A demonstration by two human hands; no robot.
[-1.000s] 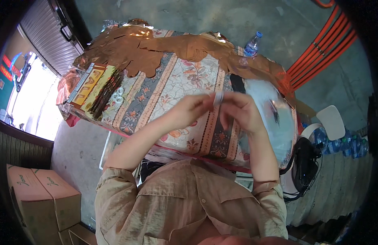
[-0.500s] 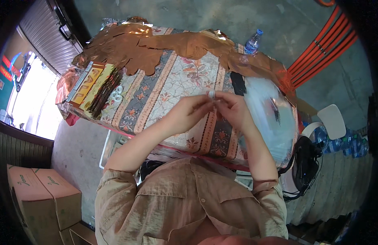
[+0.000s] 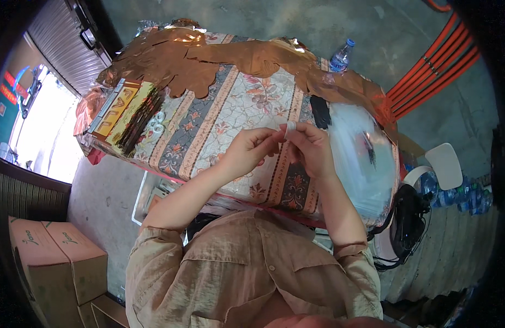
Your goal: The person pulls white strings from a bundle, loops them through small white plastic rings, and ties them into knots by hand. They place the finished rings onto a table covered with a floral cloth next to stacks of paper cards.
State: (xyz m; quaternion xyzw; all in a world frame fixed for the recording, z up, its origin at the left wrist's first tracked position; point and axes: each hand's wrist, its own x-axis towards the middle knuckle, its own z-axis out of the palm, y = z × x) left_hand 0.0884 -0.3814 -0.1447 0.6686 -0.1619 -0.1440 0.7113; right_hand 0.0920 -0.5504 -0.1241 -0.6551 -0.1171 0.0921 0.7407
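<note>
My left hand (image 3: 251, 150) and my right hand (image 3: 313, 147) meet over the middle of the patterned table cover (image 3: 252, 106). Between their fingertips is a small white ring (image 3: 290, 128), perhaps a little roll of tape; its lower part is hidden by the fingers. The right thumb and fingers pinch it, while the left fingertips press against its left side. Several similar white rings (image 3: 155, 124) lie at the table's left, beside a bundle of thin dark sticks (image 3: 136, 128) on a yellow and brown printed box (image 3: 117, 112).
Copper-coloured foil (image 3: 176, 60) covers the far edge. A water bottle (image 3: 341, 56) stands at the far right. Right of my hands lie a black strip (image 3: 320, 112) and clear plastic bags (image 3: 353, 175) with dark strands. Orange poles (image 3: 435, 65), a white chair (image 3: 444, 165) and cartons (image 3: 58, 268) surround the table.
The white ring has turned and shifted slightly to the right between my fingertips. My fingers have moved a little around it; both hands stay in nearly the same place.
</note>
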